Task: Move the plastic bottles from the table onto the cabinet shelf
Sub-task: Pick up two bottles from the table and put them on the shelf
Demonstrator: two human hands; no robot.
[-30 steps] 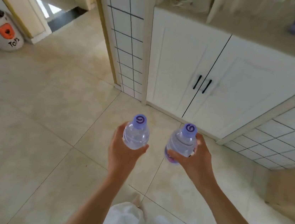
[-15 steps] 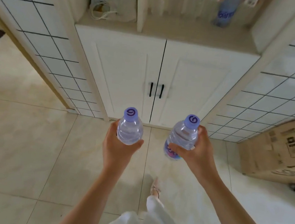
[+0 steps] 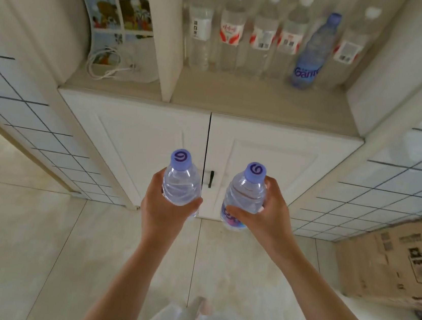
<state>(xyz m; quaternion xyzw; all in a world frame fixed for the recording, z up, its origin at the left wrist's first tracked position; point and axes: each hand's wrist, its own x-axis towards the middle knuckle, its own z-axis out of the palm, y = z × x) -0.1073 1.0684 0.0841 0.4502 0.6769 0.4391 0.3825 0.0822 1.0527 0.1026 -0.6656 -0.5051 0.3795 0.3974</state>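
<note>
I see two small plastic bottles with purple caps, both held upright in front of the white cabinet doors (image 3: pixel 270 162), lower than the shelf. The left bottle (image 3: pixel 181 182) is in the left hand (image 3: pixel 165 210); the thumb curls around its front and the other fingers go behind it, so I cannot see them. The right bottle (image 3: pixel 246 194) is in the right hand (image 3: pixel 267 214), with the thumb across the front above a coloured label and the fingertips just showing at the far side. The label is partly covered, I cannot read it. The two bottles are near each other but do not touch.

Above the doors is the cabinet shelf (image 3: pixel 260 99). At its back stands a row of clear bottles (image 3: pixel 264 33) with white caps, and among them one blue bottle (image 3: pixel 312 52). Their tops are near the frame edge and a little blurred. A vertical board separates this part from the left compartment, where a picture sheet (image 3: pixel 116 12) leans and a white cable (image 3: pixel 110 65) lies.

On the floor at the right a cardboard box (image 3: pixel 391 261) is cut off by the frame edge. Something red and dark beneath it I cannot identify. At the bottom I see white clothing and a foot, blurred.
</note>
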